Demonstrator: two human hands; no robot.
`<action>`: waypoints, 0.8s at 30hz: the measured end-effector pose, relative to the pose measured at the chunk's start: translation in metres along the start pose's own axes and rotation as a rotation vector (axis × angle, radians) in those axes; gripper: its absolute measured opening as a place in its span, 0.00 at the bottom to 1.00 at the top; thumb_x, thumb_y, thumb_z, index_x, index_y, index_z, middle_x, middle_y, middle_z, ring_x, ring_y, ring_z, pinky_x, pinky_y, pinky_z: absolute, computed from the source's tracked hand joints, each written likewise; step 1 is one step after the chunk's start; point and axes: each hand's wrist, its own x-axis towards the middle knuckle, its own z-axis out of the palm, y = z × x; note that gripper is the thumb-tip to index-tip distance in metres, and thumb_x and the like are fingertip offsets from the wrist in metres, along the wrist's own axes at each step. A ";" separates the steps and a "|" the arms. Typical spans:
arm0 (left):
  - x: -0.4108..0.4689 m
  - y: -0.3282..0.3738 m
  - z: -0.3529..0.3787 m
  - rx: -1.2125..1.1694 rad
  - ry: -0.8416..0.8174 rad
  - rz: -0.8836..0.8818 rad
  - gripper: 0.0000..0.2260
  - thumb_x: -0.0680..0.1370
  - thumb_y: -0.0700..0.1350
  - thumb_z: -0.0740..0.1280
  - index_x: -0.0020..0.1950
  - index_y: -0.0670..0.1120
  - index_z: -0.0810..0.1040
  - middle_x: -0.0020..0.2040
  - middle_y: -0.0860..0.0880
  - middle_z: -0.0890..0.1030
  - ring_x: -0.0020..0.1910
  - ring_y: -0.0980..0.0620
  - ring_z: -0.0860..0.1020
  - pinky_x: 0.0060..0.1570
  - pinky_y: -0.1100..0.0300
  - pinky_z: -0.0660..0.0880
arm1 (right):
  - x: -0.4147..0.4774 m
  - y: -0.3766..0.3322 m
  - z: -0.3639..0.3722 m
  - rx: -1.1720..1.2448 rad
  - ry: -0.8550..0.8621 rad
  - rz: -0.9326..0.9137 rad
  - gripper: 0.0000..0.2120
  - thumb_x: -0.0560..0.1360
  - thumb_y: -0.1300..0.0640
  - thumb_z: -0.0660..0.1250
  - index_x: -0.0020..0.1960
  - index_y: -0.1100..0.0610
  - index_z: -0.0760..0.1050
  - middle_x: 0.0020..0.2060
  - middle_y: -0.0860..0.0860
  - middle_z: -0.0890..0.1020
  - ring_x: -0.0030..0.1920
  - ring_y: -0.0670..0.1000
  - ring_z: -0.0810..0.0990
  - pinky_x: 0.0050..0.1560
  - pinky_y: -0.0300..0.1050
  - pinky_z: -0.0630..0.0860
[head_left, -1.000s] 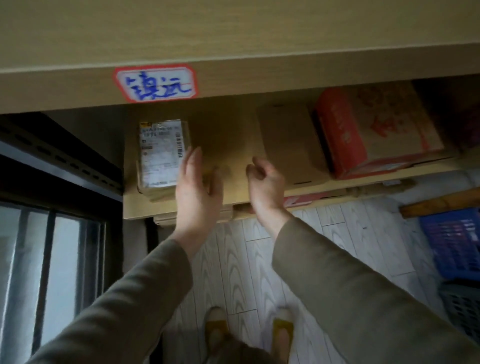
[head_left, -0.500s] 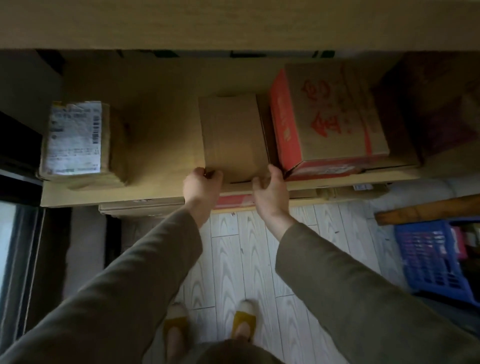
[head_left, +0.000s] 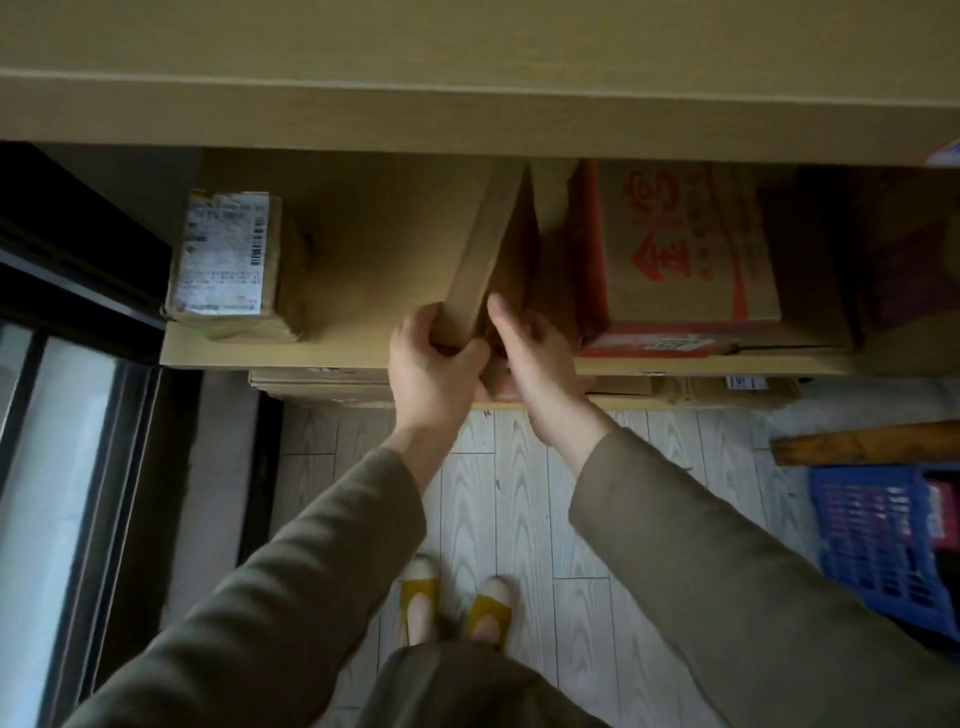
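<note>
A flat plain cardboard box stands tipped up on its edge on the wooden shelf, in the middle. My left hand grips its near lower corner, fingers curled round the narrow side. My right hand lies against the box's right face, thumb up along it; its fingers are hidden behind the box. To the right of the box stands a red and brown printed carton, close beside it.
A small taped parcel with a white label sits at the shelf's left end. An upper shelf board overhangs. Flat cartons lie on a lower shelf. On the floor at the right are a blue crate and a wooden plank.
The plain box lay flat on the shelf half a second ago; both hands have tipped it up onto its edge. One second ago the hands were beside the labelled parcel, further left.
</note>
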 end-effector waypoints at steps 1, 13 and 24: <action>-0.005 0.000 0.000 0.050 0.004 0.044 0.13 0.69 0.36 0.69 0.52 0.46 0.76 0.46 0.48 0.78 0.46 0.49 0.76 0.45 0.58 0.76 | -0.002 -0.008 0.002 0.080 -0.039 0.061 0.10 0.74 0.46 0.66 0.42 0.52 0.73 0.43 0.52 0.81 0.46 0.51 0.80 0.47 0.44 0.77; -0.017 -0.024 -0.049 -0.001 0.009 -0.157 0.22 0.78 0.41 0.63 0.72 0.43 0.65 0.64 0.47 0.73 0.56 0.58 0.71 0.52 0.67 0.67 | -0.001 0.006 -0.022 0.326 -0.078 0.268 0.06 0.72 0.63 0.58 0.40 0.57 0.73 0.40 0.56 0.78 0.40 0.55 0.77 0.47 0.47 0.71; -0.010 -0.041 -0.050 -0.040 -0.021 -0.100 0.08 0.76 0.35 0.62 0.54 0.38 0.76 0.40 0.52 0.76 0.37 0.59 0.72 0.35 0.77 0.68 | 0.003 0.010 -0.016 0.264 -0.062 0.276 0.06 0.71 0.62 0.58 0.37 0.56 0.72 0.35 0.54 0.80 0.38 0.55 0.78 0.48 0.47 0.72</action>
